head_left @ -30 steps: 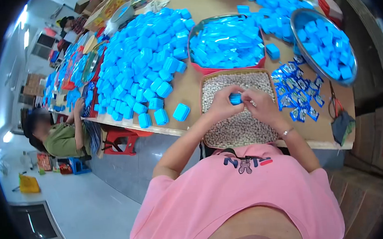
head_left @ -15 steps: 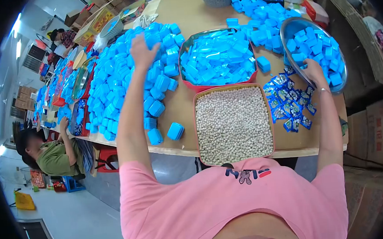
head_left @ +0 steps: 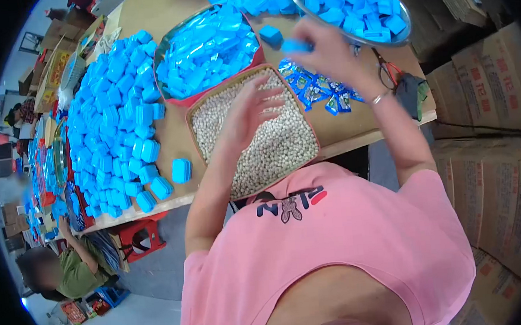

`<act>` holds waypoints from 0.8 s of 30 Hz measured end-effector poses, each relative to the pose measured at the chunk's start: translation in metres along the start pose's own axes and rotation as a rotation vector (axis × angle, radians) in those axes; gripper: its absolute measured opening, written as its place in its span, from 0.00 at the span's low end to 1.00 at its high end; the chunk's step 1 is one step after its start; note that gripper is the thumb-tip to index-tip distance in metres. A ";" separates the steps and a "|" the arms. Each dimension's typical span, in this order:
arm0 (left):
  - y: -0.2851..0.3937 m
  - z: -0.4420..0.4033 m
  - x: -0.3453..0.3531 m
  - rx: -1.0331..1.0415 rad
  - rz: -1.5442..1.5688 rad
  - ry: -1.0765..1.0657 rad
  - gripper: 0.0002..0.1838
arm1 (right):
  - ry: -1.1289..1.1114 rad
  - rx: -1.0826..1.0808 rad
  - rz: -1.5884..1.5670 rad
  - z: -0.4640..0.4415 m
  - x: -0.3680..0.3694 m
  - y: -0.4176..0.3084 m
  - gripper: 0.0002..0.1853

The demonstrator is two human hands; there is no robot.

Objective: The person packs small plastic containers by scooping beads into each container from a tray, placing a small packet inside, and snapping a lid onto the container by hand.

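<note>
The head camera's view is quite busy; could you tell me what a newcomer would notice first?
Probably the big heap of bright blue plastic boxes on the table's left. Next, the shallow tray of small whitish beads in front of the pink-shirted person, and the steel bowl of blue pieces at the upper right.

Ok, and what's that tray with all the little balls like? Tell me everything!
The tray is a shallow rectangle with rounded corners and a thin rim, tan and reddish. It looks like plastic. Lots of small, round, whitish-grey balls cover its bottom. It lies flat at the table's near edge, by the pink shirt, with a red-sided tub right behind it. The open left hand is over it, but I can't tell if it's touching the balls.
</note>
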State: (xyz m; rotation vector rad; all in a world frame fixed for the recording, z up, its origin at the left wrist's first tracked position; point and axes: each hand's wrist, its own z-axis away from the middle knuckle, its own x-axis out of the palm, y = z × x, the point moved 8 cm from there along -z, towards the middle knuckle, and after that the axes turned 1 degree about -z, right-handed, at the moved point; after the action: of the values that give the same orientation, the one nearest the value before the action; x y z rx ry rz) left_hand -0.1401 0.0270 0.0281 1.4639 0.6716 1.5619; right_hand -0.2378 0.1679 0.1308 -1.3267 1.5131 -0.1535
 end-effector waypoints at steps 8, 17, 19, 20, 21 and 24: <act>0.007 0.048 -0.070 0.076 -0.028 0.381 0.18 | -0.096 -0.341 -0.149 0.059 0.095 -0.033 0.06; -0.018 0.118 -0.092 -0.045 -0.036 0.482 0.16 | -0.760 -0.013 0.205 0.121 0.154 -0.042 0.09; -0.023 0.121 -0.088 -0.032 -0.028 0.493 0.16 | -0.775 0.019 0.116 0.120 0.167 -0.034 0.10; -0.026 0.121 -0.086 -0.025 -0.025 0.498 0.17 | -0.781 0.036 0.073 0.119 0.173 -0.029 0.10; -0.028 0.122 -0.085 -0.017 -0.021 0.503 0.17 | -0.787 0.051 0.030 0.118 0.177 -0.028 0.11; -0.038 0.117 -0.078 -0.034 0.017 0.480 0.18 | -0.711 -0.018 -0.067 0.103 0.171 -0.039 0.11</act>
State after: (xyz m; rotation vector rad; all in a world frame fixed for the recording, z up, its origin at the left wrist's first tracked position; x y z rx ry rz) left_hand -0.0234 -0.0420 -0.0244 1.0733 0.9001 1.9488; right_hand -0.1037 0.0736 0.0105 -1.2619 0.8677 0.2687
